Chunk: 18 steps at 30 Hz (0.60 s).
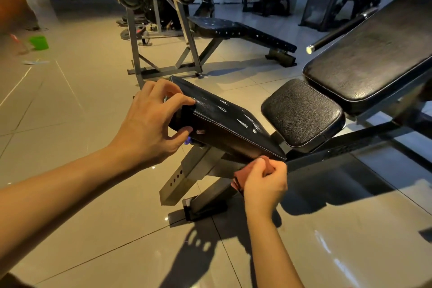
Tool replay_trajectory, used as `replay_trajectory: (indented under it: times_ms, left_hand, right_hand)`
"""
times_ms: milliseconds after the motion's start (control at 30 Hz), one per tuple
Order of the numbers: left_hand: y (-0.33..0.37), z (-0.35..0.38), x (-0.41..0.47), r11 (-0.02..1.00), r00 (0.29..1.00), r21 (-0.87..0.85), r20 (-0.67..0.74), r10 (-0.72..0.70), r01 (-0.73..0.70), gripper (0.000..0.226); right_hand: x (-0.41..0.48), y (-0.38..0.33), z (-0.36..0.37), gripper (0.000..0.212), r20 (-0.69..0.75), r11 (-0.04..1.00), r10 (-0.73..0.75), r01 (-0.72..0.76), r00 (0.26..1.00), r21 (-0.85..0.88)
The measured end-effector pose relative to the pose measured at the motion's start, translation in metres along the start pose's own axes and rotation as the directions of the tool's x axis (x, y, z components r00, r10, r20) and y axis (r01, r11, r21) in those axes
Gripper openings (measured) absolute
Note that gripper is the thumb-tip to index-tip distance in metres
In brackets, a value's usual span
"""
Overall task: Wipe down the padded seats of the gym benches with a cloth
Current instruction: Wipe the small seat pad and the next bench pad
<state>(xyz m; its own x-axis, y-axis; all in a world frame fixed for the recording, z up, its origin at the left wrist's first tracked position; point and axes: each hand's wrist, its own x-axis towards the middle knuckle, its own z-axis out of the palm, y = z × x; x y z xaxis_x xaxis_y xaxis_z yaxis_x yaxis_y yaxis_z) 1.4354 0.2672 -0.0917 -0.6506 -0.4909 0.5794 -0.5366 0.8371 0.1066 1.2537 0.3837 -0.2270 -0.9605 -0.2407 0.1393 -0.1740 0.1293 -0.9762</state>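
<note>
Grainy black leather-look pad (224, 119), matt metal frame (187, 170), glossy tile floor (93, 206).

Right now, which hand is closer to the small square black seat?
The right hand. It grips the red cloth just below the small seat in the view. The left hand holds the other end of the tilted pad, which lies between it and the seat.

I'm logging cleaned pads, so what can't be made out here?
All in the head view:
The cloth: mostly bunched inside the right hand.
The tilted pad: one end covered by the left hand.
The backrest: upper part cut off by the right edge.
The green object on the floor: too blurred to identify.
</note>
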Motion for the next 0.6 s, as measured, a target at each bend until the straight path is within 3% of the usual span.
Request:
replay_trajectory:
  times_ms: [33,100,200,300,367,400,433,500,600]
  left_hand:
    - [0.001,0.0,0.0,1.0,1.0,-0.003,-0.004,-0.005,0.005,0.06]
    - [0.001,0.001,0.0,1.0,1.0,-0.003,-0.009,-0.01,0.01,0.059]
    - [0.002,0.003,0.0,1.0,1.0,-0.001,-0.018,-0.011,0.01,0.058]
    - [0.002,0.001,0.001,1.0,1.0,0.004,-0.01,-0.016,0.016,0.059]
    - [0.002,0.0,0.001,1.0,1.0,-0.003,-0.002,-0.011,0.011,0.059]
    - [0.001,0.0,0.001,1.0,1.0,-0.008,0.001,-0.007,0.007,0.059]
    - [0.001,-0.001,0.001,1.0,1.0,-0.012,0.002,-0.003,0.004,0.059]
    - [0.0,-0.001,0.001,1.0,1.0,-0.015,0.004,-0.005,0.005,0.058]
    - [0.001,-0.001,0.0,1.0,1.0,-0.019,-0.001,-0.005,0.005,0.057]
  right_hand:
    - [0.003,0.002,-0.001,0.007,-0.029,0.995,0.101,-0.101,0.994,-0.005]
    - [-0.001,-0.011,0.003,0.009,-0.03,0.988,0.151,-0.15,0.988,0.032]
    - [-0.031,-0.048,0.018,0.013,0.075,0.991,-0.057,0.047,0.996,0.126]
    - [-0.052,-0.065,0.025,0.01,0.257,0.924,-0.38,0.349,0.889,0.157]
    - [-0.04,-0.052,0.02,0.006,0.265,0.881,-0.471,0.464,0.842,0.091]
    - [-0.031,-0.041,0.016,0.008,0.227,0.888,-0.458,0.456,0.86,0.066]
    - [-0.022,-0.027,0.01,0.01,0.165,0.916,-0.401,0.397,0.901,0.056]
    - [-0.009,-0.003,0.001,0.008,0.05,0.988,-0.145,0.142,0.988,0.061]
    - [0.001,0.011,0.001,0.009,-0.038,0.966,0.237,-0.231,0.971,0.12]
